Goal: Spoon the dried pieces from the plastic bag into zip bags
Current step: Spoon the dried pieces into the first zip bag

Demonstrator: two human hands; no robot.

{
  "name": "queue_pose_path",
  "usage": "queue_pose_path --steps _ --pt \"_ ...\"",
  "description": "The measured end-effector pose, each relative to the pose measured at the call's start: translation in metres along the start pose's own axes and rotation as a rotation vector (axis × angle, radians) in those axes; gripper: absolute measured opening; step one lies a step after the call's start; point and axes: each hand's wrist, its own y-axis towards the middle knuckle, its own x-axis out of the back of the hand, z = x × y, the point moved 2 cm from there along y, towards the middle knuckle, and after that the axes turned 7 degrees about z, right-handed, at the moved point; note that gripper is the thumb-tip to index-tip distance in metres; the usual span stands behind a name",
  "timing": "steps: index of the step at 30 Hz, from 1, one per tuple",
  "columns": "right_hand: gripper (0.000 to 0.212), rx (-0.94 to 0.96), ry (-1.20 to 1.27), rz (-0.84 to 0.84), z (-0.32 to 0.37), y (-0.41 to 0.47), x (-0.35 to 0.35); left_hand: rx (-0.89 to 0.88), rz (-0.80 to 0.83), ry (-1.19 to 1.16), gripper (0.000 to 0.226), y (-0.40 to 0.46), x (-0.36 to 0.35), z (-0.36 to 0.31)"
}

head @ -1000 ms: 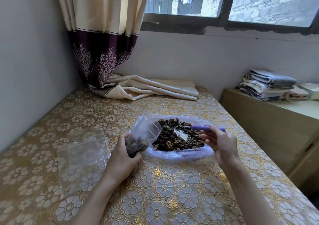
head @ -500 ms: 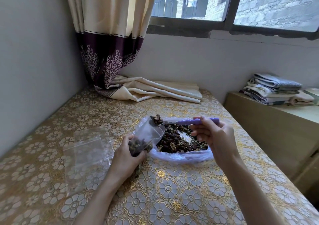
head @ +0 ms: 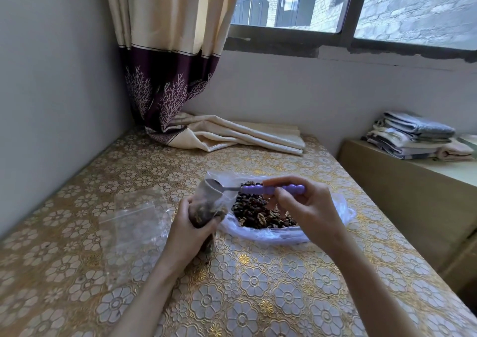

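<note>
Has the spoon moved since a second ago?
Yes. The spoon has come up out of the dried pieces in the plastic bag and leftward; its bowl now sits at the zip bag's mouth.

At centre frame, a spoon (head: pixel 258 188) pairs a shiny metal bowl with a smooth, matt purple plastic handle, above a thin, crinkled, glossy plastic bag (head: pixel 284 233). The tablecloth (head: pixel 258 285) filling the lower frame looks embossed and faintly glossy, while the curtain (head: pixel 170 52) at upper left is matt woven cloth.

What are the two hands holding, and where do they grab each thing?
The right hand pinches the spoon by its purple handle. The left hand grips the zip bag around its filled lower part, leaving the mouth open.
</note>
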Motion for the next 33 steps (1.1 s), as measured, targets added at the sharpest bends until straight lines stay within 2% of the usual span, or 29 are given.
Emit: queue_pose_path --steps 3,7,12,20,22,25,29,33 --pt "0.024 0.016 0.062 -0.07 -0.001 0.001 0.004 -0.029 -0.017 -0.075 0.053 -0.001 -0.001 -0.003" --pt "0.02 0.004 0.222 -0.184 -0.006 -0.002 0.014 -0.058 -0.043 -0.137 0.046 -0.001 -0.002 -0.004" --pt "0.019 -0.099 0.388 -0.386 -0.021 -0.006 0.037 -0.07 -0.152 -0.09 0.018 0.0 0.002 -0.002" --pt "0.02 -0.255 0.041 -0.538 -0.059 -0.016 0.059 -0.062 -0.171 -0.071 0.008 0.001 0.003 0.002" --pt "0.022 -0.279 -0.028 -0.553 -0.066 -0.021 0.06 -0.041 -0.152 -0.09 0.009 0.001 0.003 0.001" --pt "0.021 -0.292 -0.092 -0.556 -0.072 -0.024 0.062 -0.03 -0.13 -0.118 0.024 -0.001 0.002 -0.002" --pt "0.011 -0.327 -0.1 -0.457 -0.077 -0.022 0.061 -0.04 -0.081 -0.109 0.025 -0.003 0.0 -0.005" --pt "0.021 -0.326 -0.085 -0.397 -0.079 -0.022 0.054 -0.045 -0.038 -0.054 0.031 -0.001 -0.001 -0.004"
